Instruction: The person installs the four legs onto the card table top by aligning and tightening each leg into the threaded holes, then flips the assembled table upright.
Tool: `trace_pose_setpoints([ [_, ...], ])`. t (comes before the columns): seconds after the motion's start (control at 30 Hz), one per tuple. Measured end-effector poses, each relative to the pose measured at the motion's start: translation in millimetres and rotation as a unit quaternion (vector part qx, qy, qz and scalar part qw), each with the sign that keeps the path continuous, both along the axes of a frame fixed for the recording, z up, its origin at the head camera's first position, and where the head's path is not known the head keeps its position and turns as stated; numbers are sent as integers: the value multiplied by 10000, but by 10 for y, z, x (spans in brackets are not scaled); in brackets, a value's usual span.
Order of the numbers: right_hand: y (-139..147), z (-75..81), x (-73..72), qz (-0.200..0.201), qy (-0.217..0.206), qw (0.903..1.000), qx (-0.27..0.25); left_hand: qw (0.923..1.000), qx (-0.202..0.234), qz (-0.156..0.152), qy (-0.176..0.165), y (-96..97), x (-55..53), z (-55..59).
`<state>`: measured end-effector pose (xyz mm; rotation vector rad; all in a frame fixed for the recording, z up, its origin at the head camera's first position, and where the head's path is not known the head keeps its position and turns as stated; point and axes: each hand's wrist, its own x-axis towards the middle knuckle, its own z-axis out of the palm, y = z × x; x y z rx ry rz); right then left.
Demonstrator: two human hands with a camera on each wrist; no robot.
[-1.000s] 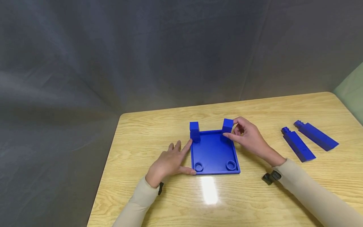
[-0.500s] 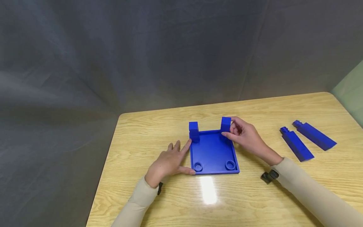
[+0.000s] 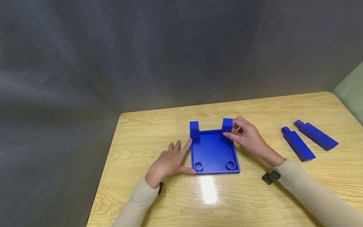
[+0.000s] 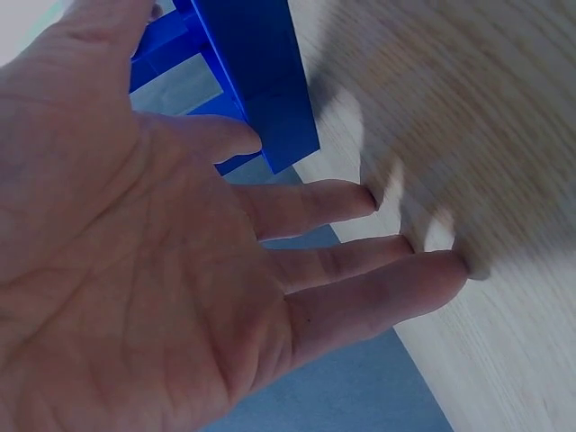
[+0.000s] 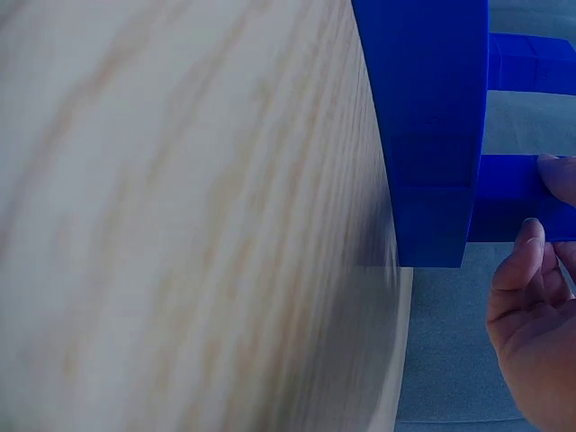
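A square blue tabletop-like panel (image 3: 214,154) with a raised rim lies on the wooden table, two round sockets showing at its near corners. At its far left corner stands a square blue leg (image 3: 194,130), upright. A second upright blue leg (image 3: 227,125) is at the far right corner, its upper part pinched between the thumb and fingers of my right hand (image 3: 249,138). My left hand (image 3: 168,162) spreads along the panel's left side, index fingertip near the back leg and thumb at the front corner. In the left wrist view its fingers (image 4: 360,297) are extended.
Two loose blue legs with threaded ends, a nearer one (image 3: 298,146) and a farther one (image 3: 317,135), lie on the right of the wooden table (image 3: 241,201). A dark grey curtain (image 3: 181,56) hangs behind the table's back edge.
The right-hand leg turns slightly in my right hand's pinch, its top shifting a little left and then partly back. My left hand stays at the panel's left side.
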<state>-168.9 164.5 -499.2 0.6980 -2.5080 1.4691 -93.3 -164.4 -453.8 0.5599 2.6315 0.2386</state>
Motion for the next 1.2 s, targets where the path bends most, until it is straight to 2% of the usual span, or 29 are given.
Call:
trace_pose_setpoints([
  [0.43,36,41,50,166,64,9998,-22,10000,-4,12,-35,18,0,13],
  [0.8,38,61,32,301,116,9995,75,10000,-69,23,5,19,2,16],
  [1.07,14,78,30,76,-302,9995,73,10000,-67,-30,54,8,7,9],
  [1.2,16,85,28,-166,-380,9988,271,9999,-55,-49,90,1,0,-2],
])
